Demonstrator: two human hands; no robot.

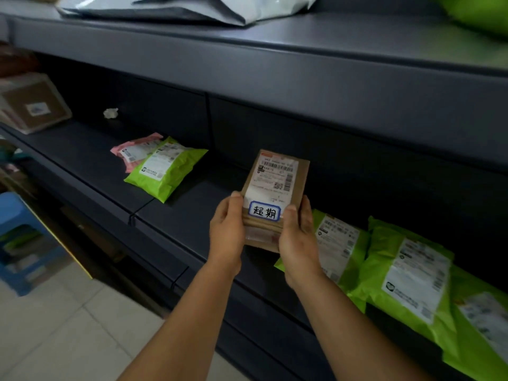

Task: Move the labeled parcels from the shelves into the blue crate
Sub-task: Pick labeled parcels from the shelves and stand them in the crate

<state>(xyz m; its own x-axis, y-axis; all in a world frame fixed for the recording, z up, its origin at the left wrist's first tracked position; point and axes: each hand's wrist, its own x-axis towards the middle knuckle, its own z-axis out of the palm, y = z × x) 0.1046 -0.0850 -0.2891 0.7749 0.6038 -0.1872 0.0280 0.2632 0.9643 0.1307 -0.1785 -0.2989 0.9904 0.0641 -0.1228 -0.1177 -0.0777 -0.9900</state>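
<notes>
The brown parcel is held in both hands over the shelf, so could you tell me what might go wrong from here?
1. The brown parcel is held only at its lower end by the left hand and right hand, so it could tip out of the grip.
2. The blue crate sits low to the left; the carry could clip the shelf edge.

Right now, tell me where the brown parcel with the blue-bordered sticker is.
The brown parcel is centre frame, held between the left hand and right hand above the dark shelf, with green mailers to its right.
</notes>
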